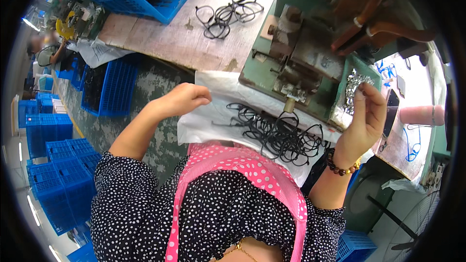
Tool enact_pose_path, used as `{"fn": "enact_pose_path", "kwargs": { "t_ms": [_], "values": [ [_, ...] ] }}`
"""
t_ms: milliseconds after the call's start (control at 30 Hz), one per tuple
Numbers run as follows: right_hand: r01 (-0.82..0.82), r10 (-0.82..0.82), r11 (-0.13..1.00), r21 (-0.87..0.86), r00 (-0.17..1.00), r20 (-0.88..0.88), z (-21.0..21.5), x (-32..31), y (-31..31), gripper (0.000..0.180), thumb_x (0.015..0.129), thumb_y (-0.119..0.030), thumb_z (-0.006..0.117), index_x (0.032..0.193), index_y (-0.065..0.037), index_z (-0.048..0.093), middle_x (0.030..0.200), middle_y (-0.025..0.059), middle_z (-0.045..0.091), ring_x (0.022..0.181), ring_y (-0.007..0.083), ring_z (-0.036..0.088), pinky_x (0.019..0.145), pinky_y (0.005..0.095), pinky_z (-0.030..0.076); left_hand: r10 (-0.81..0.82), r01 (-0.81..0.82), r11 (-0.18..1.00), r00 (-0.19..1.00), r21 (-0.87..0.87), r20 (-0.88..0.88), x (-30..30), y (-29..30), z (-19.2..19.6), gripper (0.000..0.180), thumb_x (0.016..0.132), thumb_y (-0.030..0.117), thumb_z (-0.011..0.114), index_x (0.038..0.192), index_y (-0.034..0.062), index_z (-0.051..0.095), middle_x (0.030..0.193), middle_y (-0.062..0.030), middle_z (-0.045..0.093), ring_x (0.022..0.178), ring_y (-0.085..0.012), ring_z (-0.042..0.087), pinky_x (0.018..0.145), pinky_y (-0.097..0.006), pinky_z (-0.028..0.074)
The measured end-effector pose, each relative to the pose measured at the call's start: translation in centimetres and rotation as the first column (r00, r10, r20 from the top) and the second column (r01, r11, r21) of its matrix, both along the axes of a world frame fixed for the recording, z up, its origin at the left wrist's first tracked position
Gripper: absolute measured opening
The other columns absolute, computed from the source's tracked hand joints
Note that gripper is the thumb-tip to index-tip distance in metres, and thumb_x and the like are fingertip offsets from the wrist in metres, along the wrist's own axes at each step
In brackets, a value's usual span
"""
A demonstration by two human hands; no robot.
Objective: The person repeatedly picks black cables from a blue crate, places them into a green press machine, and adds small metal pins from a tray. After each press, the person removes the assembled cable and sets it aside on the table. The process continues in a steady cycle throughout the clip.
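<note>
1. Because the black frames (pixel 286 136) lie tangled on the white sheet (pixel 191 128), at the lower centre of the frame, it is better to free one gently, without pulling its neighbours. This is one pile; overlapping prevents an exact count.
2. The left hand (pixel 182 101), left of centre, has its fingers curled inward, and no object is visible in them. It would best stay relaxed and ready to steady a frame.
3. The right hand (pixel 366 121), right of centre, brings thumb and forefinger near each other over the small silver pieces (pixel 357 85); whether they grasp one, one cannot tell. A light pinch of a single piece seems advisable.
4. These pieces, too many to count, lie in one green tray (pixel 371 70).
5. Beyond stands one machine (pixel 313 48), upper right of centre; fingers should keep away from its moving parts.
6. Farther, at the upper centre, several loose frames (pixel 225 14) overlap on the wooden table (pixel 179 43). One pink bottle (pixel 422 115) lies at the right.
</note>
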State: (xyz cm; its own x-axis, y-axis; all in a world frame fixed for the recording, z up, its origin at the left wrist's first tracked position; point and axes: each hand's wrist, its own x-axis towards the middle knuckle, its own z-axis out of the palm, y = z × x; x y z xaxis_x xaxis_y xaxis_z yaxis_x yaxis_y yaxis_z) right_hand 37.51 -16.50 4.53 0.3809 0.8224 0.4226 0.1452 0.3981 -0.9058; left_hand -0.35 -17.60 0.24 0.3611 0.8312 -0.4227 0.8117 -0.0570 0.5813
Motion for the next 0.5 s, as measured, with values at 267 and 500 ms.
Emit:
{"fn": "enact_pose_path", "kwargs": {
  "t_ms": [267, 500],
  "values": [
    [-0.052, 0.052, 0.998, -0.033, 0.999, -0.002, -1.4, 0.5, -1.1, 0.019, 0.093, 0.007, 0.063, 0.111, 0.004, 0.064, 0.112, 0.0082, 0.067, 0.106, 0.0153, 0.061, 0.096, 0.0283, 0.046, -0.142, 0.145, 0.988, 0.988, 0.044, -0.058, 6.1, -1.2, -7.1, 0.057, 0.085, 0.029, 0.075, 0.132, 0.0048, 0.055, 0.119, -0.0195, 0.067, 0.108, -0.0369, 0.065, 0.093, -0.045, 0.051],
    [-0.053, 0.054, 0.997, -0.050, 0.998, 0.019, -1.7, 0.9, -1.6, 0.018, 0.093, 0.006, 0.064, 0.111, 0.004, 0.064, 0.111, 0.0087, 0.067, 0.106, 0.0153, 0.060, 0.098, 0.0288, 0.045, -0.196, 0.199, 0.980, 0.971, 0.008, -0.134, 7.6, -0.6, -9.5, 0.055, 0.078, 0.022, 0.080, 0.125, 0.0038, 0.058, 0.118, -0.0199, 0.065, 0.110, -0.0390, 0.063, 0.092, -0.046, 0.051]
  ]
}}
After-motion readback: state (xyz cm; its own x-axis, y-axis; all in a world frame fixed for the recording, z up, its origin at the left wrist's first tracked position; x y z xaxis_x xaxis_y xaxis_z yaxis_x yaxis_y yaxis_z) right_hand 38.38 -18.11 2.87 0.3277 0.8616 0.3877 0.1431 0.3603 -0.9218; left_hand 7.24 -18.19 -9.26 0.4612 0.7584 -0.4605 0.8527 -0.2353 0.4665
